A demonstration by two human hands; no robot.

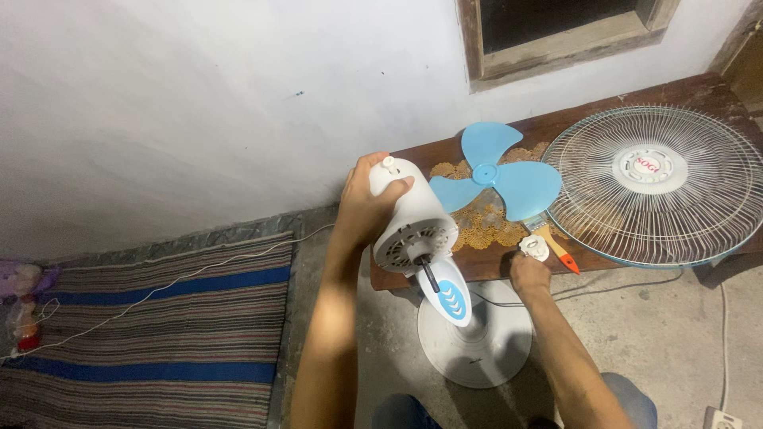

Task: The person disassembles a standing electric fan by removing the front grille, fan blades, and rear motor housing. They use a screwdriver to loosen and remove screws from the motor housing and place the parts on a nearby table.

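Left hand (364,208): grips the fan motor housing (413,222).
Right hand (529,272): pinches a white nut (535,249) beside the blue blade (497,183).
Risk: the nut may slip and roll off the table (691,91).

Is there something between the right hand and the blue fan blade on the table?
Nothing visible blocks it. The right hand rests at the near edge of the table, fingers on a small white round part. The blue fan blade lies just beyond, flat on a patterned mat. The left hand grips the motor housing off to the side.

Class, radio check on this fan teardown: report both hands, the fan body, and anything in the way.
Left hand grips fan motor housing. Right hand on small white cap at the table edge. Blue blade and grille lie apart, nothing blocking.
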